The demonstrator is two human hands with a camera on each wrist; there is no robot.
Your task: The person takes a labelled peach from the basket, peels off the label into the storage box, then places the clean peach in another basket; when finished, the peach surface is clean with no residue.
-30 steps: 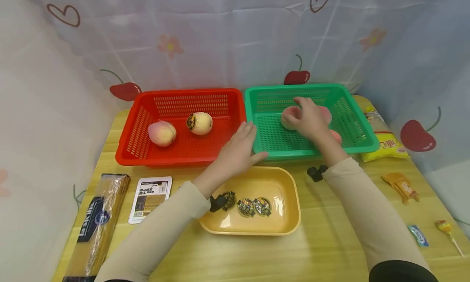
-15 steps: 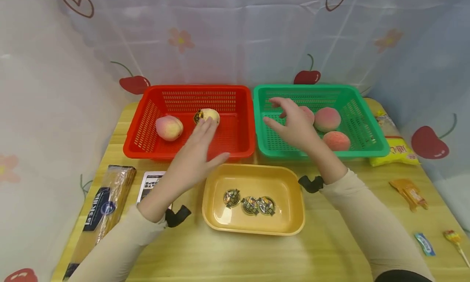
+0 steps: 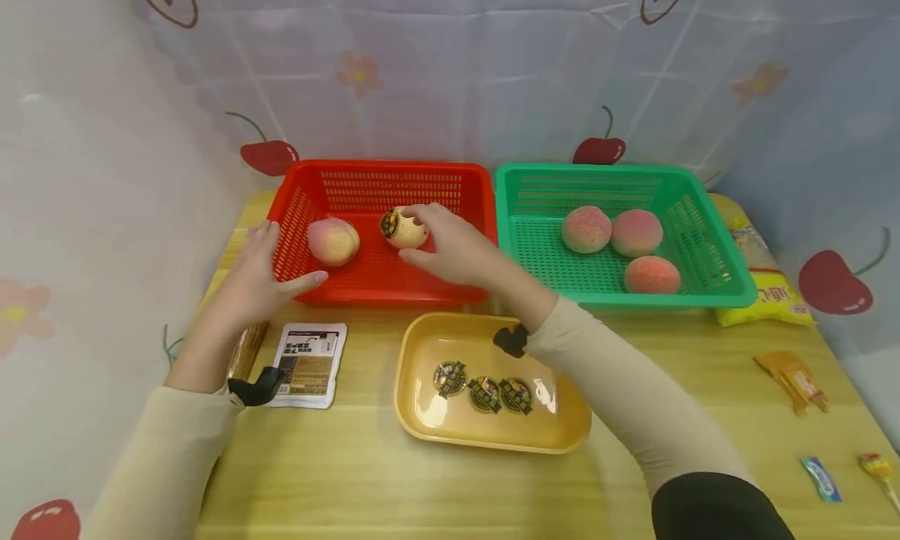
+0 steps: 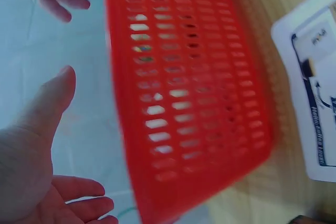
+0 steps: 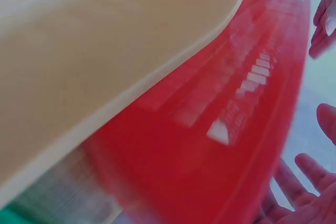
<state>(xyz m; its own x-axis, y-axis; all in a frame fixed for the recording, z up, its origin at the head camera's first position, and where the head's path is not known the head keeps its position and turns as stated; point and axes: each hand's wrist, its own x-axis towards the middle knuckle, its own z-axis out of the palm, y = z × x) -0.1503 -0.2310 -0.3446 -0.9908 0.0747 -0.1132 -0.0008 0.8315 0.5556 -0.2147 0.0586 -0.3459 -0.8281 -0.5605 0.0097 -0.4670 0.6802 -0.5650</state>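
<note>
In the head view my left hand [image 3: 255, 284] is at the left rim of the red basket [image 3: 380, 290], thumb spread from the fingers, holding nothing. My right hand [image 3: 455, 247] hovers over the same basket, beside a pale peach [image 3: 413, 235] with a dark round label. Its fingers are spread and loosely bent, with nothing gripped. A pink-and-yellow peach [image 3: 333, 241] lies farther left in this basket. From the left wrist, my left hand [image 4: 31, 150] shows next to the slotted red wall. In the right wrist view, my right hand [image 5: 304, 192] is partly visible and open.
A green basket [image 3: 731, 290] with 3 pink peaches stands at right. In front, a yellow tray [image 3: 492, 438] holds 3 round dark labels [image 3: 485, 394]. Around them lie a white packet [image 3: 309, 364], a yellow snack bag [image 3: 769, 298], an orange wrapper [image 3: 791, 377], a small sachet [image 3: 821, 479] and a lollipop [image 3: 877, 468].
My right hand has let go of a peach in the green basket and moved left to the red basket. My left hand has moved from between the baskets to the red basket's left side.
</note>
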